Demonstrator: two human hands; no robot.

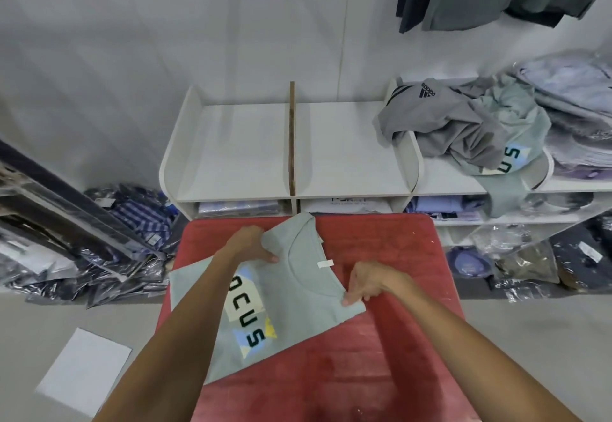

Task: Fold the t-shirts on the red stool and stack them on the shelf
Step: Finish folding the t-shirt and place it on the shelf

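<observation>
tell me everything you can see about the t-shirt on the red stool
The t-shirt is pale grey-green, of soft knit cloth, with a round neck and a white tag inside the collar. Its chest print shows dark letters "OCUS" over cream, blue and yellow patches. It lies front up and partly folded on the red stool, set at a slant, its lower edge past the stool's left side. The left hand grips one shoulder and the right hand pinches the other.

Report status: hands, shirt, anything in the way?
Left hand grips mint t-shirt at shoulder; right hand pinches opposite shoulder edge. Shirt flat on red stool, not yet folded. Shelf ahead, path unobstructed.
</observation>
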